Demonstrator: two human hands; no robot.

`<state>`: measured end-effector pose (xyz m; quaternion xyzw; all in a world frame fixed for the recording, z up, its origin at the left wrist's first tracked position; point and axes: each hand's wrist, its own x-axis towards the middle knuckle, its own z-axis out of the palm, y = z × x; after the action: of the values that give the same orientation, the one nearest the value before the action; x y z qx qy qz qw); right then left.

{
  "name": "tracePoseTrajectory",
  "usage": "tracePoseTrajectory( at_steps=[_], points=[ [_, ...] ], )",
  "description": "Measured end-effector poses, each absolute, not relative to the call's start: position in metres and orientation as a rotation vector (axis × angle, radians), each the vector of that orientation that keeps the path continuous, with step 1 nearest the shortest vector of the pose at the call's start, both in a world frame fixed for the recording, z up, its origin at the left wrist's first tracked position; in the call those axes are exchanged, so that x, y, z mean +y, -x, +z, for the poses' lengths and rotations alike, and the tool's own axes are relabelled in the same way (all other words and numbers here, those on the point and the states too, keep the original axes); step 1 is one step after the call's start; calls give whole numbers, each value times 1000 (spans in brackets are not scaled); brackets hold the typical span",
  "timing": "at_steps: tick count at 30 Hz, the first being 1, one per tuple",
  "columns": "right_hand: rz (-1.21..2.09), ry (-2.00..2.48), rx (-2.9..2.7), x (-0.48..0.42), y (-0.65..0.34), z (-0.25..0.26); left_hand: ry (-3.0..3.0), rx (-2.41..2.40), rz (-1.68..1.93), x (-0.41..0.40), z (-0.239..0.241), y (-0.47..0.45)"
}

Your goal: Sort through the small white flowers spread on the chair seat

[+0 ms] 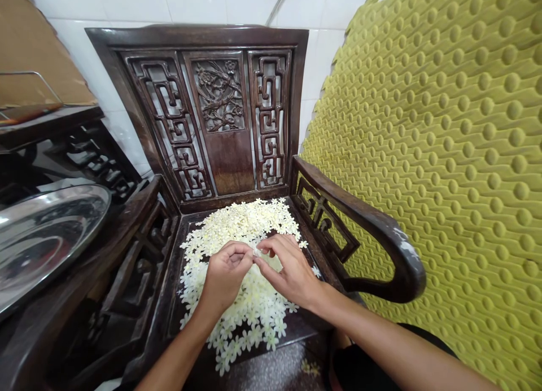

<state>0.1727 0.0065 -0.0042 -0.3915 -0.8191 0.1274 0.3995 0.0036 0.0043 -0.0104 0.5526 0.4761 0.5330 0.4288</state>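
A wide heap of small five-petalled flowers (pixel 249 309), white in front and pale yellow behind, covers much of the dark wooden chair seat (pixel 292 334). Over the middle of this heap my two hands meet at the fingertips. My left hand (pixel 228 271) is closed in a pinch, its other fingers curled in; what it pinches is too small to make out. Beside it, my right hand (pixel 293 271) has thumb and forefinger apart, the thumb tip by the left fingertips. A small white flower (pixel 256 250) shows between the hands, and I cannot tell which one touches it.
The chair has a carved backrest (pixel 228 159) and a curved right armrest (pixel 372 222). A shiny metal tray (pixel 91 210) stands at the left. Yellow bumpy foam matting (pixel 444 126) rises on the right. A few flowers (pixel 310 368) lie below the seat's front edge.
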Motion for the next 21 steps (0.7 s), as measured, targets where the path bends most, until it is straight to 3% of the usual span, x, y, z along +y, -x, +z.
tracePoseTrajectory(
  at_steps=[21],
  points=[
    [662, 1173, -1642, 24, -183, -3, -1125, 1310, 1260, 9, -16, 2]
  ],
)
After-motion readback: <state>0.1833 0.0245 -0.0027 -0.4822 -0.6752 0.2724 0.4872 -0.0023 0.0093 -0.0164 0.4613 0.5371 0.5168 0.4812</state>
